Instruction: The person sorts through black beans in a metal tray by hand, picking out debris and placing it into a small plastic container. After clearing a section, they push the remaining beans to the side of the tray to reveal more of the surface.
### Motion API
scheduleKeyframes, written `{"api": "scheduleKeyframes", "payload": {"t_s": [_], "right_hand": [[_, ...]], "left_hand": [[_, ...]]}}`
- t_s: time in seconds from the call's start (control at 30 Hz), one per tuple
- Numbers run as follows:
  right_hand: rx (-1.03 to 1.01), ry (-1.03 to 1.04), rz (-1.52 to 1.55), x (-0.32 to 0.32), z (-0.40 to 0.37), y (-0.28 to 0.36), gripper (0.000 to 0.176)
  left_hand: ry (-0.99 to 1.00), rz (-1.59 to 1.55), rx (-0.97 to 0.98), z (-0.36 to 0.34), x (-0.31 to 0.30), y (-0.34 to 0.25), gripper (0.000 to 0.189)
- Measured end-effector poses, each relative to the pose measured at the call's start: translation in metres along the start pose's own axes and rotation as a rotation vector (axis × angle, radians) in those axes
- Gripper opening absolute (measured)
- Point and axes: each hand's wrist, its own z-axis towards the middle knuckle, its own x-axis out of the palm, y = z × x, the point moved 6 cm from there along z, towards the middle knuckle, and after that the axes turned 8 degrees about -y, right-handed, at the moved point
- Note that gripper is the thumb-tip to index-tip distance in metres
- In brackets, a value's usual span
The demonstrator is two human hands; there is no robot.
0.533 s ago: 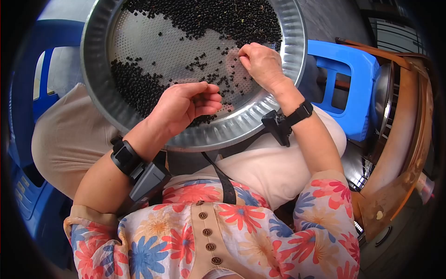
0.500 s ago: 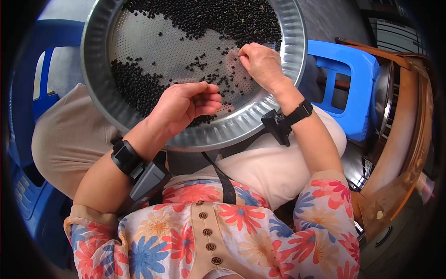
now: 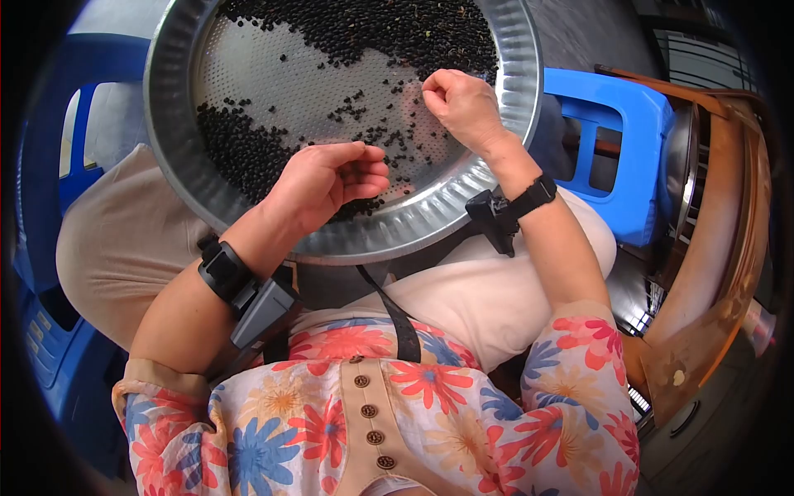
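A large round metal tray (image 3: 422, 240) with a perforated floor rests over my knees. Dark beans (image 3: 376, 37) are heaped along its far side, and another pile (image 3: 240, 149) lies at its left; loose ones are scattered between. Over the near left part of the tray is my left hand (image 3: 335, 178), its fingers curled inward and palm turned right; what it holds, if anything, is hidden. My right hand (image 3: 463, 107) is above the right part, beside the far heap, with thumb and fingertips pinched together. Anything between those fingertips is too small to make out.
Blue plastic stools stand at the right (image 3: 637, 157) and at the left (image 3: 45, 190). Beyond the right stool are a metal bowl (image 3: 682, 169) and a brown wooden piece of furniture (image 3: 711, 223). Both wrists wear black straps with devices.
My right hand has shifted slightly up and left, still pinched. My left hand has moved slightly left, its fingers still curled. The tray sits a little higher in view.
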Motion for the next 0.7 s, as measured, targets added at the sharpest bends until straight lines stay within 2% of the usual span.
{"api": "scheduleKeyframes", "payload": {"t_s": [0.23,0.53,0.67,0.7], "right_hand": [[-0.074,0.070,-0.166,0.010,0.000,0.003,0.011],[-0.090,0.092,-0.226,0.010,-0.003,0.007,0.010],[-0.077,0.075,-0.215,0.010,-0.005,0.010,0.012],[-0.044,0.073,-0.093,0.006,-0.008,0.020,0.013]], "left_hand": [[-0.002,-0.006,0.001,-0.001,0.000,-0.001,0.028],[0.002,-0.009,0.013,0.000,-0.003,-0.002,0.028],[0.007,-0.004,0.017,0.001,-0.005,-0.001,0.028],[0.010,-0.021,0.007,0.001,-0.006,0.001,0.028]]}}
